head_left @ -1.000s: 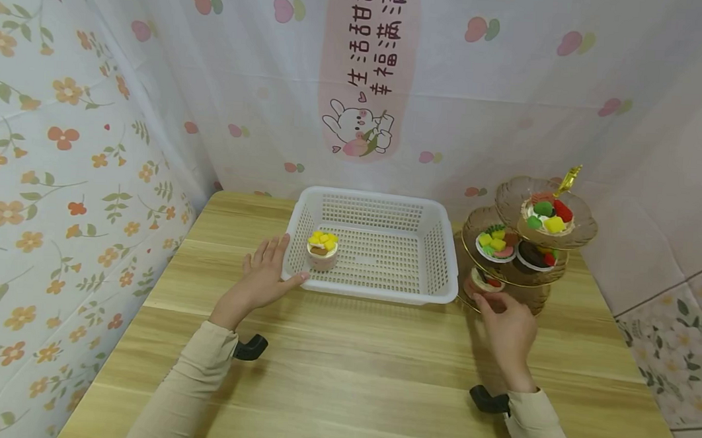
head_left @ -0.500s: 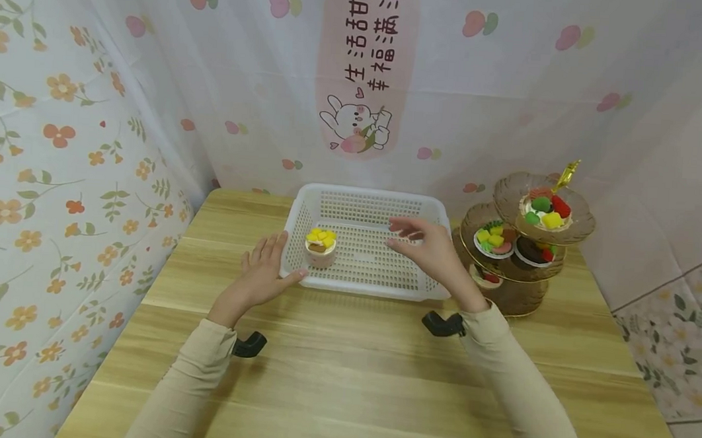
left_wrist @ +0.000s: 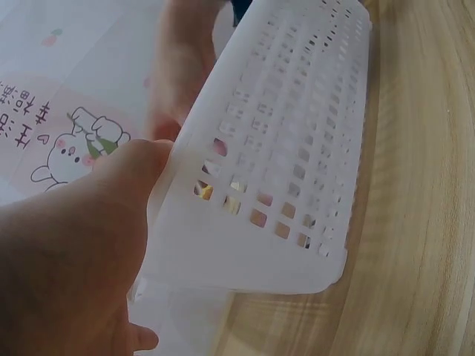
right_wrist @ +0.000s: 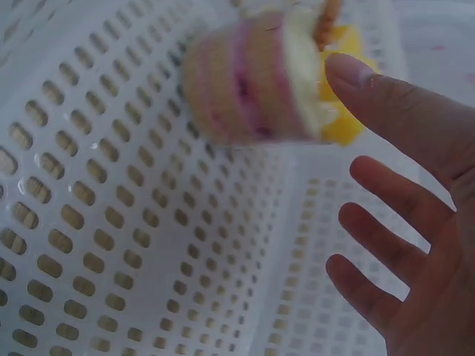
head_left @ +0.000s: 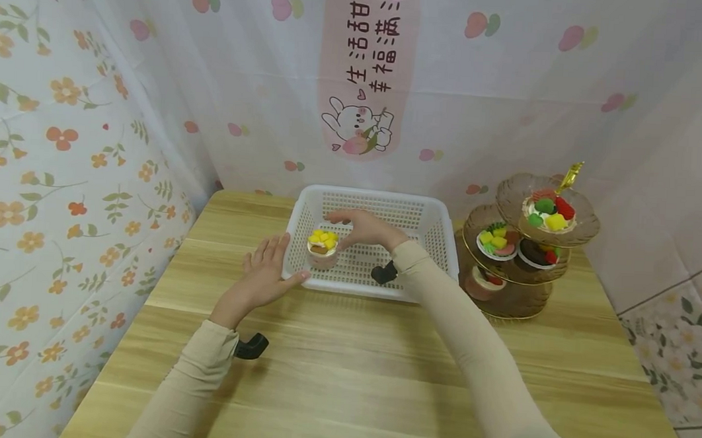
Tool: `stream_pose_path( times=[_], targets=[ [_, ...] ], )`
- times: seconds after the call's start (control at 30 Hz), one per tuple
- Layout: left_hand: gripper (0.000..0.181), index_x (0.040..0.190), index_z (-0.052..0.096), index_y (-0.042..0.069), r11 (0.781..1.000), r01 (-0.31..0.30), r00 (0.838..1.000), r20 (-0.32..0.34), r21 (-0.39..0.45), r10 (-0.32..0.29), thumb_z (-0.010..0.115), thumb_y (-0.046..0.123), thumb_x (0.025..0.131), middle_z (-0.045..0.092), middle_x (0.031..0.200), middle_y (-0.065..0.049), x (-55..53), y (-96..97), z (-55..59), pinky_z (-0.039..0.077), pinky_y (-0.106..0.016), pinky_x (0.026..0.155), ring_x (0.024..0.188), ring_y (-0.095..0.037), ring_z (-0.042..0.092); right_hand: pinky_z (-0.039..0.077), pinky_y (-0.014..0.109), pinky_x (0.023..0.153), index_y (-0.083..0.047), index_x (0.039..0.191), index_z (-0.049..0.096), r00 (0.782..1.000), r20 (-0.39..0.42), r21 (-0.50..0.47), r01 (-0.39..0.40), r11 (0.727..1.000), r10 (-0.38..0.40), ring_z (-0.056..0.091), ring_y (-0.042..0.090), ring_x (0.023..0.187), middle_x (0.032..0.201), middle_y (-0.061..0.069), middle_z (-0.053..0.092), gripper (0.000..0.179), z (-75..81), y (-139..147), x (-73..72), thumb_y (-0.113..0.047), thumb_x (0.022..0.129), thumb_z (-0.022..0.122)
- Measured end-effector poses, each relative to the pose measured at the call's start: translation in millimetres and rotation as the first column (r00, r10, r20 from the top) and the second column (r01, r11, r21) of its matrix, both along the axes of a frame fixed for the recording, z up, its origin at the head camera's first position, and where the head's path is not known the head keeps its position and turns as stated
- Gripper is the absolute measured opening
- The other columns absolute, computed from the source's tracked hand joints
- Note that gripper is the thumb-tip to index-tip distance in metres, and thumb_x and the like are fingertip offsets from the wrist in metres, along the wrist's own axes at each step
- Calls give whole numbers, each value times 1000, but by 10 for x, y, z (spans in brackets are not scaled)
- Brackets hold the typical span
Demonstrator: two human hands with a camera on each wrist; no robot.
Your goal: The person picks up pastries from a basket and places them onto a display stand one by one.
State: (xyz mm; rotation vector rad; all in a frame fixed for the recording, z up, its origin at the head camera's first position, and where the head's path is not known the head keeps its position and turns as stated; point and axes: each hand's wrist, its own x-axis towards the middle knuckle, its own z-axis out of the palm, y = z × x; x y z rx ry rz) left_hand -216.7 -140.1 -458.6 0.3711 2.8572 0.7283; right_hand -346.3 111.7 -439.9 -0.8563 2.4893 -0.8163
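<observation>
A white perforated plastic basket (head_left: 377,291) stands on the wooden table. At its left end sits a small toy cake (head_left: 322,260) with yellow cubes on top; the right wrist view shows pink and tan layers in its side. My left hand (head_left: 265,267) rests on the basket's left rim, fingers straight and thumb at the front corner. Reaching into the basket, my right hand (head_left: 367,230) is beside the cake with its fingers spread. In the right wrist view its thumb (right_wrist: 401,104) overlaps the yellow topping, and the other fingers stand apart from the cake.
To the right of the basket stands a three-tier amber stand (head_left: 475,219) with a gold top. It carries several toy desserts, among them a fruit-topped cake (head_left: 546,213) on the upper tier and a pink cup (head_left: 483,285) on the lowest. A patterned curtain (head_left: 261,108) hangs behind.
My right hand has let go of the pink cup on the stand's lowest tier and moved left into the basket, up to the yellow-topped cake. My left hand stays on the rim.
</observation>
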Motion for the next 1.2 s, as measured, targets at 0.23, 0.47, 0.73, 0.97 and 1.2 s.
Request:
stream_pose_path(
  times=[0.23, 0.47, 0.73, 0.97, 1.2],
  targets=[
    [99, 161, -2, 13, 1000, 8, 1000, -6, 12, -8, 47, 66, 94, 4, 166, -25, -11, 17, 1, 2, -79, 111, 152, -48, 0, 40, 45, 114, -19, 143, 53, 999, 44, 59, -8, 998, 5, 49, 27, 135, 148, 4, 54, 68, -120, -136, -38, -16, 81, 81],
    [98, 161, -1, 12, 1000, 3, 1000, -5, 17, -3, 48, 65, 94, 4, 166, -25, -17, 18, -4, 1, -79, 111, 153, -48, -2, 42, 45, 112, -20, 142, 52, 998, 62, 63, 11, 998, -15, 51, 25, 130, 144, 5, 55, 71, -172, -168, -30, -20, 78, 84],
    [99, 161, -2, 13, 1000, 7, 1000, -2, 23, -7, 48, 67, 94, 4, 166, -24, -19, 18, -13, 2, -78, 112, 153, -47, -1, 42, 48, 111, -18, 137, 54, 997, 51, 40, 60, 997, -62, 53, 26, 128, 138, 7, 58, 69, -150, -120, -19, -19, 75, 84],
    [99, 161, -2, 13, 999, -2, 1000, 4, 37, 2, 49, 66, 94, 3, 166, -24, -9, 7, -9, 1, -78, 112, 153, -47, -2, 41, 46, 113, -12, 138, 54, 994, -23, -97, 108, 989, -111, 54, 25, 127, 136, 8, 60, 69, 131, 46, 33, -23, 77, 83],
    [98, 161, -2, 13, 999, -1, 1000, 4, 33, 1, 49, 65, 94, 2, 166, -23, -3, -11, -27, 0, -78, 112, 153, -47, -3, 41, 43, 112, -12, 142, 51, 960, -52, -268, 253, 930, -276, 54, 24, 128, 139, 8, 59, 76, 464, 242, 275, -28, 76, 86]
  ],
)
